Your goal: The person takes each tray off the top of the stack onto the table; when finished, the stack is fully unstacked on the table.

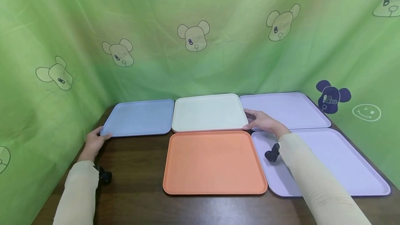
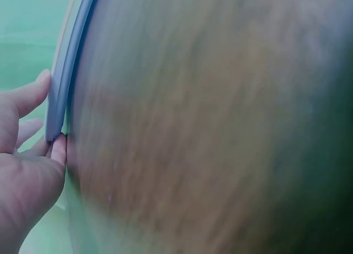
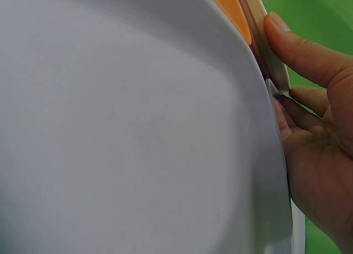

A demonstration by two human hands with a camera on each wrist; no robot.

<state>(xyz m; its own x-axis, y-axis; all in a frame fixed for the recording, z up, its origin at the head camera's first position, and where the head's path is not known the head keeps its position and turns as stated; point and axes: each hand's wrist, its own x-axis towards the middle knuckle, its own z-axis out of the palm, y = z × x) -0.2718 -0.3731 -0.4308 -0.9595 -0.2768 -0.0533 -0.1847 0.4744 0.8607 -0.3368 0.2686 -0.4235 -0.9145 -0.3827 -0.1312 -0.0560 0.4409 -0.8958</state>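
In the head view, my left hand (image 1: 94, 141) holds the near left corner of a blue tray (image 1: 140, 117), thumb along the front edge and fingers at the left side. The left wrist view shows the blue rim (image 2: 66, 72) between thumb and fingers. My right hand (image 1: 262, 120) grips the near right corner of a white tray (image 1: 209, 112), which sits side by side with the blue one. An orange-pink edge shows beneath the white tray's front. Close up, my right thumb (image 3: 303, 53) lies on the white tray's rim; some fingertips are hidden.
An orange tray (image 1: 215, 162) lies in front of the white one. Two lilac trays, one far (image 1: 284, 108) and one near (image 1: 337, 162), lie on the right, under my right forearm. A green curtain (image 1: 156, 72) encloses the dark wooden table (image 1: 131, 190).
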